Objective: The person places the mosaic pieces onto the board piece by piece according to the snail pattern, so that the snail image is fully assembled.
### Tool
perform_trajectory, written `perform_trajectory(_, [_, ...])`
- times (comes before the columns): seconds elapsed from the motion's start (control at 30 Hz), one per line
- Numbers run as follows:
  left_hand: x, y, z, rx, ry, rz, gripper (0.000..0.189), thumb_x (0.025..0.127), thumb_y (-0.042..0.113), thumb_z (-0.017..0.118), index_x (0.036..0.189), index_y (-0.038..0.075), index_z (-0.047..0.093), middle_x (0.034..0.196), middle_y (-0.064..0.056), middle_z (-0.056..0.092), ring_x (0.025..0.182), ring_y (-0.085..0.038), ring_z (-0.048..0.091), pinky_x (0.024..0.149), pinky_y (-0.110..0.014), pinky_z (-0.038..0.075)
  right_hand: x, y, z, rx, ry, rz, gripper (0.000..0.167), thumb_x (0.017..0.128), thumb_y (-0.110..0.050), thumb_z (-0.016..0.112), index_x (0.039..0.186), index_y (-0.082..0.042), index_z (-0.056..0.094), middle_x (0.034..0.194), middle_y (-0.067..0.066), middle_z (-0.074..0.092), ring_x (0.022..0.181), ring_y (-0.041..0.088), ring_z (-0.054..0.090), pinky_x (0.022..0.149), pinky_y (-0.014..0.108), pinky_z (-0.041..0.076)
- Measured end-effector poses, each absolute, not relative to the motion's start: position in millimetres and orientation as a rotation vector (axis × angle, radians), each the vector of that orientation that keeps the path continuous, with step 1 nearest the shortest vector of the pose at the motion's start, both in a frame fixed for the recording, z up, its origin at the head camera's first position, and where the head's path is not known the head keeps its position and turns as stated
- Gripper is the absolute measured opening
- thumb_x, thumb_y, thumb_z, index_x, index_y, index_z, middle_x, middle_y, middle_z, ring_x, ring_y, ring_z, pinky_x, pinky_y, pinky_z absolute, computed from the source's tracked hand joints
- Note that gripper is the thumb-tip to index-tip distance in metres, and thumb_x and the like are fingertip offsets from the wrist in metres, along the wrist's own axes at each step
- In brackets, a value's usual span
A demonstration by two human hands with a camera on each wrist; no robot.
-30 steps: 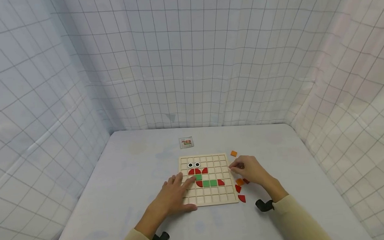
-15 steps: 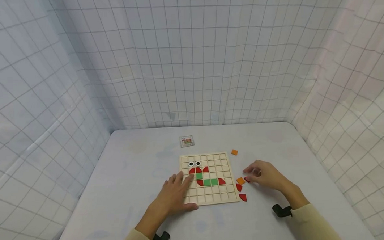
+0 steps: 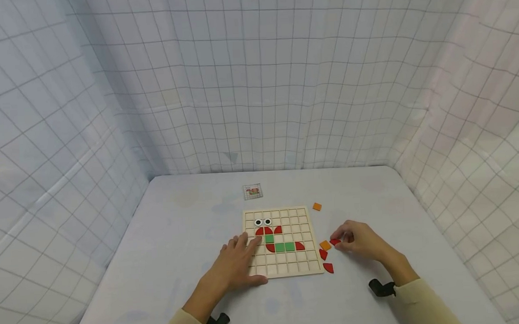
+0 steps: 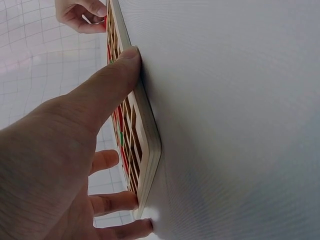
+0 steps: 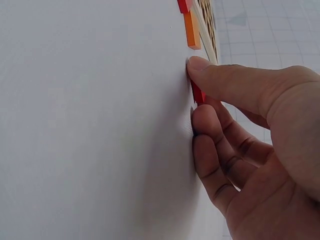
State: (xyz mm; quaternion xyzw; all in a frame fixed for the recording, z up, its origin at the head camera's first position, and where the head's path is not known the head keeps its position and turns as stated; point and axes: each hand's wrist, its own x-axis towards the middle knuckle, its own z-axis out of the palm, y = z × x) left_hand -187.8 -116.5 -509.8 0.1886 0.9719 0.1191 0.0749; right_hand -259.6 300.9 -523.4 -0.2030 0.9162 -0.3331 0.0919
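Note:
My left hand (image 3: 238, 264) lies spread over the left side of a wooden grid board (image 3: 288, 268). In the left wrist view its thumb (image 4: 107, 87) presses on the board's near edge. Several tiles sit in the cells: two eye discs (image 3: 263, 222), red quarter-circle tiles and green square tiles (image 3: 284, 247). Right of the board, my right hand (image 3: 361, 240) pinches a red quarter-circle tile (image 5: 197, 92) between thumb and fingers, low at the tabletop. Beside that tile lies an orange square tile (image 3: 325, 245).
Two more red tiles (image 3: 328, 268) lie along the board's right edge. Another orange tile (image 3: 316, 206) is near its top right corner. A small picture card (image 3: 252, 191) lies behind the board. White gridded cloth (image 3: 255, 84) hangs around the table.
My right hand has moved from the board's right edge rightward and toward me to the red tile, and its fingers have closed on it. The left hand stays about in place.

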Motion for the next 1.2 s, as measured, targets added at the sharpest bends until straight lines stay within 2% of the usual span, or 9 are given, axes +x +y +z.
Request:
perform_trajectory(0.27, [-187.2, -115.7, -510.8, 0.564, 2.923, 0.338, 0.115, 0.088, 0.073, 0.095, 0.177, 0.017, 0.048, 0.171, -0.025, 0.051, 0.154, -0.053, 0.056, 0.121, -0.071, 0.055, -259.6, 297.8, -526.1, -0.568, 2.740, -1.000, 0.020, 0.098, -0.011, 0.095, 0.113, -0.017, 0.083, 0.105, -0.006, 0.078, 0.089, 0.009, 0.063, 0.079, 0.021, 0.056])
perform_trajectory(0.53, [-187.9, -115.2, -509.8, 0.571, 2.934, 0.327, 0.114, 0.087, 0.073, 0.095, 0.175, 0.017, 0.050, 0.168, -0.024, 0.053, 0.151, -0.052, 0.058, 0.118, -0.070, 0.057, -261.6, 297.3, -529.2, -0.550, 2.765, -0.990, 0.019, 0.100, -0.010, 0.093, 0.112, -0.019, 0.080, 0.099, -0.007, 0.072, 0.092, 0.012, 0.063, 0.082, 0.020, 0.057])
perform_trajectory(0.8, [-187.1, -114.3, -510.9, 0.557, 2.917, 0.360, 0.110, 0.086, 0.073, 0.096, 0.170, 0.016, 0.055, 0.170, -0.024, 0.052, 0.153, -0.053, 0.056, 0.120, -0.072, 0.055, -262.3, 294.2, -531.9, -0.528, 2.773, -1.029, 0.018, 0.101, -0.006, 0.089, 0.109, -0.020, 0.080, 0.101, -0.008, 0.077, 0.094, 0.012, 0.068, 0.088, 0.020, 0.061])
perform_trajectory(1.2, [-188.0, -114.7, -508.7, 0.571, 2.933, 0.330, 0.106, 0.086, 0.074, 0.095, 0.167, 0.014, 0.059, 0.169, -0.025, 0.053, 0.151, -0.052, 0.057, 0.118, -0.072, 0.056, -261.5, 268.8, -528.8, -0.551, 2.801, -1.215, 0.018, 0.101, -0.007, 0.090, 0.115, -0.015, 0.083, 0.112, -0.001, 0.086, 0.095, 0.009, 0.075, 0.089, 0.019, 0.064])
